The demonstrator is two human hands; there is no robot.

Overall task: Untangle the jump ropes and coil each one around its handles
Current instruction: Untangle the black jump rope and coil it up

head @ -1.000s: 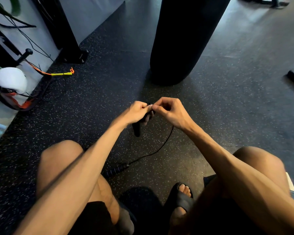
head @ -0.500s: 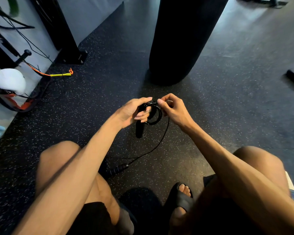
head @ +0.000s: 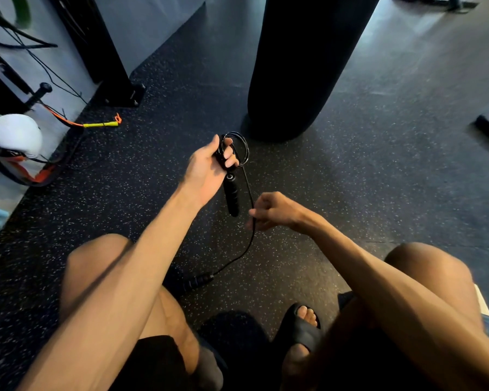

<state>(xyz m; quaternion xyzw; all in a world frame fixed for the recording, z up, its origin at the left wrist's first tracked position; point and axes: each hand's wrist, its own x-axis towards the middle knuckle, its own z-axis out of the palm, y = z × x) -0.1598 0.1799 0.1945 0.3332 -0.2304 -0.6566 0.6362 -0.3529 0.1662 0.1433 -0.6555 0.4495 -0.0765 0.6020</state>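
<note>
Now coiling: our left hand (head: 206, 170) grips handle (head: 232, 197) and loops (head: 246, 149); right hand (head: 277, 211) pinches slack rope (head: 248, 187). Next wrap wants tension.

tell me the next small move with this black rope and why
Probably lift the right hand up to the left hand and lay one more loop onto the coil by the held handle. The right hand pinches loose cord that runs slack down to the second handle on the floor.

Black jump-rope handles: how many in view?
2. The held handle hangs below the left hand; the floor handle lies by the left knee. More may be hidden at far left.
</note>
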